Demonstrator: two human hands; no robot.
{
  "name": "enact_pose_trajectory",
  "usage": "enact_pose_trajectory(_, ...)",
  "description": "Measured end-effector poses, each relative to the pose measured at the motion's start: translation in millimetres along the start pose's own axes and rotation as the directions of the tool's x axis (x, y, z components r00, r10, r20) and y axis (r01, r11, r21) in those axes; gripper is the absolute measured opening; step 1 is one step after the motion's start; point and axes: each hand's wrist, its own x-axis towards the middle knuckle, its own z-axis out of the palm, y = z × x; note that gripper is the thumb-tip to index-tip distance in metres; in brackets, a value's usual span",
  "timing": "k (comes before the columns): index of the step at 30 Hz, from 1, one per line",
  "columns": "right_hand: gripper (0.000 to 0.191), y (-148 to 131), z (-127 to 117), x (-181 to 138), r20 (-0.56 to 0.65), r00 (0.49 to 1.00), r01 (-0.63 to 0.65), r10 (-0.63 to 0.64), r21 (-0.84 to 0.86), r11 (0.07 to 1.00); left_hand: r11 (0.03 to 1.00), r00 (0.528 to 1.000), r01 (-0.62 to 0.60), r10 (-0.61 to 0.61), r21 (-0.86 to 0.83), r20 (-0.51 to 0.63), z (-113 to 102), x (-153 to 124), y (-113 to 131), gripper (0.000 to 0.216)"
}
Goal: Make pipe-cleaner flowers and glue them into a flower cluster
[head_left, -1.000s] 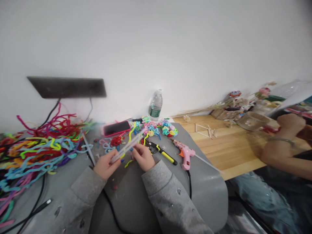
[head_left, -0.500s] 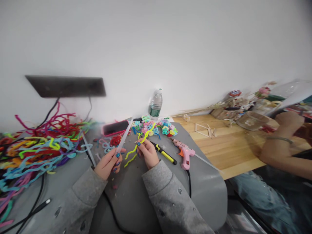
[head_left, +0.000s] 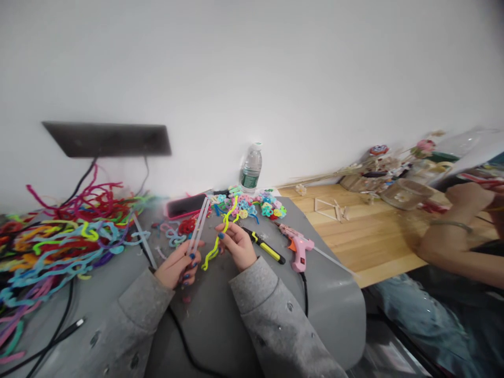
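Note:
My left hand (head_left: 179, 266) is closed around two clear glue sticks (head_left: 199, 226) that point up and away from me. My right hand (head_left: 238, 244) pinches a wavy yellow pipe cleaner (head_left: 217, 243), which hangs between the two hands over the grey table (head_left: 326, 310). Both sleeves are grey. Just beyond the hands lies a heap of small pipe-cleaner flowers (head_left: 252, 205) in pink, blue and green.
A big tangle of coloured pipe cleaners (head_left: 59, 236) fills the left. A pink-cased phone (head_left: 186, 205), water bottle (head_left: 251, 168), yellow-handled cutter (head_left: 264, 250) and pink glue gun (head_left: 298, 251) lie near. Another person's arm (head_left: 460, 236) is at the right, over a wooden table (head_left: 370, 236).
The hands have drawn apart: my right hand pulled the yellow pipe cleaner away from the glue sticks, and my left hand swung the sticks upright.

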Motion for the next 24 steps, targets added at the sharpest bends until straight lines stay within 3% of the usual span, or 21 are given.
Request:
enact_pose_trajectory(4,0.032,1,-2,0,0.001,1.0,-0.02,0.02,0.002,1.0,0.999,0.999,0.047,-0.047,-0.021,-0.007,1,-2,5,0.05)
enact_pose_trajectory(10,0.037,0,0,0,-0.065,0.998,0.013,-0.016,-0.046,0.999,0.998,0.999,-0.007,0.009,-0.056,0.038,1,-1,6,0.063)
enact_pose_trajectory(19,0.041,-10,7,-3,-0.07,0.992,0.087,-0.108,-0.253,0.964,0.99,0.988,0.004,-0.026,0.139,0.152,3,0,3,0.04)
enact_pose_trajectory(24,0.038,-8,7,-4,-0.022,0.991,0.122,-0.132,-0.247,0.961,0.977,0.986,0.086,-0.111,0.193,0.122,3,-1,0,0.049)
